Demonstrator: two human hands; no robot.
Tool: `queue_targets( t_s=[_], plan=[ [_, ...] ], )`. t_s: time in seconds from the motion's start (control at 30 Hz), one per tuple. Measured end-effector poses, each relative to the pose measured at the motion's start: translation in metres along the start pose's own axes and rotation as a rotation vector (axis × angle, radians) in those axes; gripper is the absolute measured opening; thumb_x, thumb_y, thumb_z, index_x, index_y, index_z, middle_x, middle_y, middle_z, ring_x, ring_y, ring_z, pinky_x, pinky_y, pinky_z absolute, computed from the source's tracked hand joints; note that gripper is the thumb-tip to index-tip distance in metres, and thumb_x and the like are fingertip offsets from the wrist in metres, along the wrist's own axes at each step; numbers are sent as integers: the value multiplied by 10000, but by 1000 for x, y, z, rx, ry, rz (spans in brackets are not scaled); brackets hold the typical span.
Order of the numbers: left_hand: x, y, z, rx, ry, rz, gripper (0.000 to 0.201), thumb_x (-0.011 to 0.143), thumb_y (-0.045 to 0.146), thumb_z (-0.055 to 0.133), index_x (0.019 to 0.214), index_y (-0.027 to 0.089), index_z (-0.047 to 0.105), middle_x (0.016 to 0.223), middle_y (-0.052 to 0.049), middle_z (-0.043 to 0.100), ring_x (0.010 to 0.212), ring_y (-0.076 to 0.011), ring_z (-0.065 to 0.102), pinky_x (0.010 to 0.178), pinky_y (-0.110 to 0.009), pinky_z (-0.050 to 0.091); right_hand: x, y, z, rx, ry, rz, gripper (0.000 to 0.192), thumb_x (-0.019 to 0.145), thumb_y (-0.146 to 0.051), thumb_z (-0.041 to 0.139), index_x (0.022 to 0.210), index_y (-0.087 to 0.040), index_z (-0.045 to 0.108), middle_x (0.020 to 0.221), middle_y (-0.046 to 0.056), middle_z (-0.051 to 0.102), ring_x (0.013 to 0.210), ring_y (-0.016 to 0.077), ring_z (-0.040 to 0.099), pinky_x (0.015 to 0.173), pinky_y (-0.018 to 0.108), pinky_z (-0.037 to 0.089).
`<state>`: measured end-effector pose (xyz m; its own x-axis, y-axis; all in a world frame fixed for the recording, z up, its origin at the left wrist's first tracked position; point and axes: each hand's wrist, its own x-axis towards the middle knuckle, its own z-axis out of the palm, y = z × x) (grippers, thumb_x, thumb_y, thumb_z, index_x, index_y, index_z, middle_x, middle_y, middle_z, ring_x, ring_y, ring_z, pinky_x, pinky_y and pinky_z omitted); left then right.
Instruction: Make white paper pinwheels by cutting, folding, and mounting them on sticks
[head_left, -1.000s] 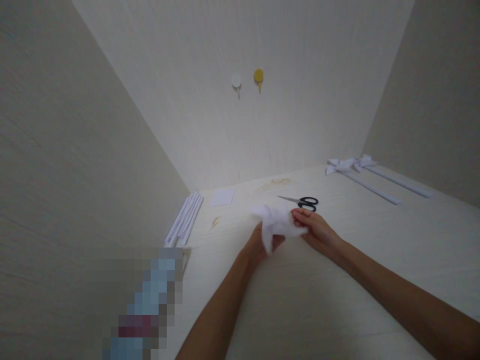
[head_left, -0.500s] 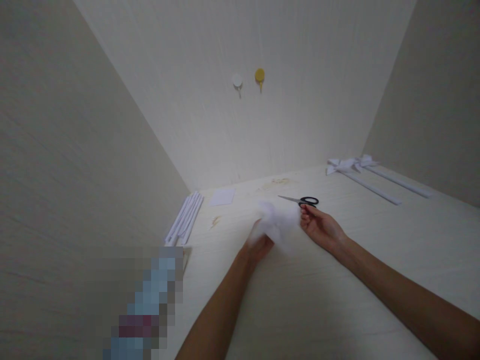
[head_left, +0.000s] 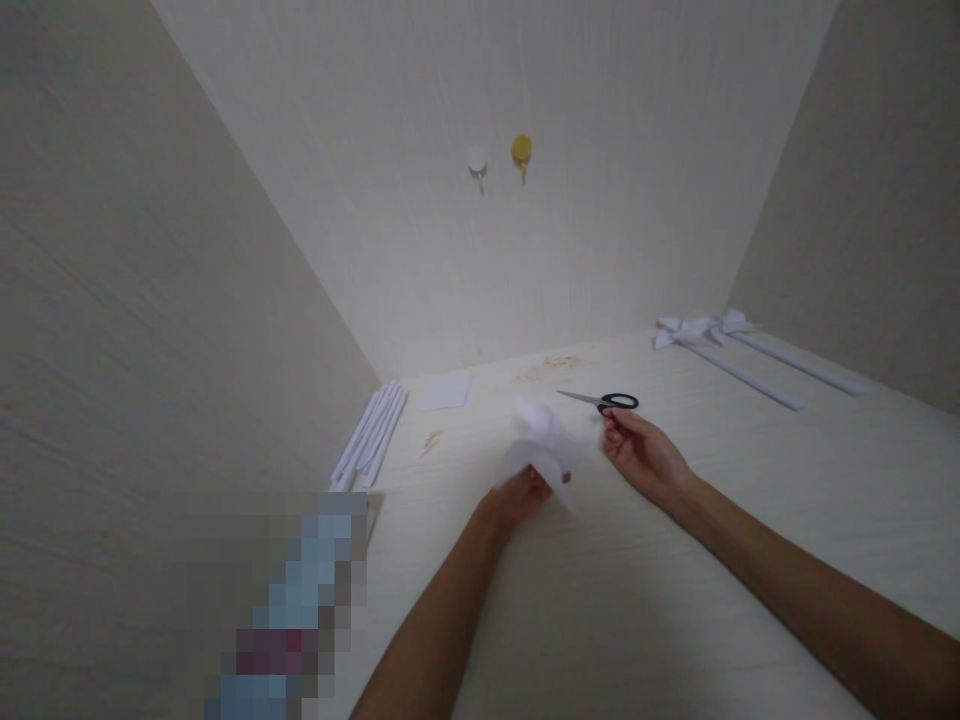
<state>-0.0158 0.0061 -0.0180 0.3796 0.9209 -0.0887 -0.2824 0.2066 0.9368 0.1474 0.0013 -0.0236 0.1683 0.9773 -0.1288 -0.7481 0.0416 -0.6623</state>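
At mid-table (head_left: 675,560), your two hands meet over a white paper piece (head_left: 546,438).

- Left hand (head_left: 517,495): fingers closed on the lower end of the paper, holding it up off the table. The paper fans out above the grip in folded lobes; its exact shape is blurred.
- Right hand (head_left: 641,455): fingers curled together, tips at the paper's right edge. You seem to pinch a lobe there, but I cannot tell for sure; the contact is too small to read.
- Scissors (head_left: 604,401): flat on the table just beyond your right hand, not touched, blades pointing left.
- Far right: two finished paper bows (head_left: 701,328) with long tails lie side by side near the wall.
- Far left: a bundle of white strips (head_left: 371,435) lies along the wall, with a small flat sheet (head_left: 446,393) near it.
- Back wall: two hooks, white (head_left: 477,160) and yellow (head_left: 521,149).

Progress, as a judgement: two bows look done; the piece in your hands is folded but still loose, lobes unshaped and no tails seen. The strips are unused.
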Motion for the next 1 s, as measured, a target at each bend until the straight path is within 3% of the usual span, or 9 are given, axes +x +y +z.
queue_targets(
  t_s=[0.07, 0.13, 0.2, 0.3, 0.47, 0.63, 1.0],
  plan=[
    [-1, 1, 2, 28, -13, 16, 292, 776, 304, 454, 1008, 131, 492, 990, -70, 525, 838, -165, 524, 703, -350, 446, -1, 0, 0, -84, 55, -154, 17, 597, -138, 603, 606, -141, 588, 521, -35, 500, 426, 27, 401, 378, 132, 323],
    [0, 1, 5, 54, -31, 33, 221, 749, 314, 484, 795, 107, 546, 741, -28, 548, 641, -117, 513, 581, -266, 422, -3, -1, 1, -182, 116, -311, 36, 585, -143, 615, 596, -149, 581, 513, -43, 487, 437, 32, 384, 383, 140, 292],
    [3, 1, 7, 71, -38, 50, 246, 713, 324, 513, 575, 121, 487, 512, 27, 440, 469, -67, 402, 471, -216, 331, -6, -2, 1, -322, 164, -467, 35, 598, -162, 610, 602, -157, 576, 514, -45, 477, 462, 46, 382, 414, 160, 291],
    [8, 0, 6, 87, -31, 96, 290, 694, 355, 508, 515, 150, 407, 453, 55, 356, 433, -51, 319, 448, -207, 253, -10, -3, 2, -549, 171, -610, 52, 638, -215, 590, 636, -169, 566, 517, -47, 452, 486, 72, 378, 451, 196, 296],
    [12, -4, 0, 195, 2, 201, 263, 701, 373, 477, 566, 164, 393, 489, 54, 375, 464, -57, 325, 470, -207, 241, -14, 3, 1, -817, 0, -676, 78, 697, -257, 550, 697, -179, 543, 623, -19, 483, 568, 107, 430, 533, 238, 336],
    [11, -4, 1, 238, -24, 205, 226, 684, 360, 494, 614, 170, 393, 507, 61, 376, 471, -57, 319, 479, -207, 239, -18, 4, 4, -1038, -184, -756, 79, 729, -248, 523, 696, -183, 553, 672, 8, 504, 623, 131, 459, 561, 253, 355],
    [8, 0, 5, 300, -47, 190, 219, 659, 339, 515, 588, 167, 399, 463, 72, 356, 442, -54, 292, 458, -213, 201, -22, 3, 10, -1077, -314, -748, 61, 719, -249, 536, 719, -214, 587, 643, 4, 503, 578, 133, 450, 534, 256, 343]
  ],
)
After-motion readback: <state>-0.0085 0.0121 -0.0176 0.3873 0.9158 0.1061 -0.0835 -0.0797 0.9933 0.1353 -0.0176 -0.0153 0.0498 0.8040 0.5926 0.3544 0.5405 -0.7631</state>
